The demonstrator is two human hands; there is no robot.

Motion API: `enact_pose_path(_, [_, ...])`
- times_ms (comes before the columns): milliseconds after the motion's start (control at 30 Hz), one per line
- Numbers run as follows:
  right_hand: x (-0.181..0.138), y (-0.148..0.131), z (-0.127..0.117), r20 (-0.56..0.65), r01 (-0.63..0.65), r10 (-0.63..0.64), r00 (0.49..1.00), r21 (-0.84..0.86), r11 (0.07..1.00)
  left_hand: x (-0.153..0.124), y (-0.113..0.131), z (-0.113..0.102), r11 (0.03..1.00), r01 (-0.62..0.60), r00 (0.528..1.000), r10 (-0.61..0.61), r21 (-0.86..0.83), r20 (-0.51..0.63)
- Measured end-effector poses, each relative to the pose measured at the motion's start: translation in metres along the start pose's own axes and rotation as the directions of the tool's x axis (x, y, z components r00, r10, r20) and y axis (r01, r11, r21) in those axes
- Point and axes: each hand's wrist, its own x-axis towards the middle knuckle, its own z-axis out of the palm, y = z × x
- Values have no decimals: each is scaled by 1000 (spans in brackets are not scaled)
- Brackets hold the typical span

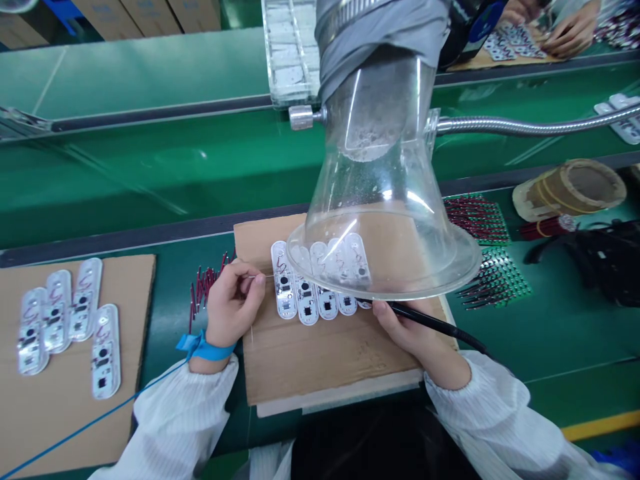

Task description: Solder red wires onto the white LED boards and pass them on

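Note:
My left hand (235, 297), a blue strap on its wrist, pinches a thin strand of solder wire (265, 275) at the left end of a row of boards. The row is several white rounded circuit boards (285, 293) side by side on cardboard (330, 360), some with small red wires. My right hand (405, 327) is closed around a black soldering iron (425, 318), its cord trailing right. The iron's tip is hidden beneath the clear fume hood (385, 267), which also covers part of the boards.
Red wires (203, 287) lie behind my left hand. More boards (60, 310) rest on cardboard at left. On the right are wire bundles on green mats (495, 280), a cardboard tube (570, 190) and a black object (590, 260). Another person's hands (573, 30) work across the line.

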Motion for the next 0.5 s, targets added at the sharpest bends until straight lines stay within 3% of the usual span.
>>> enact_pose_path(300, [-2, -2, -1, 29, 16, -15, 999, -51, 999, 0, 1, 0, 1000, -6, 1000, 6, -2, 23])
enact_pose_path(500, [-11, 13, 4, -108, 63, -62, 992, 10, 998, -2, -2, -1, 999, 49, 998, -49, -9, 29])
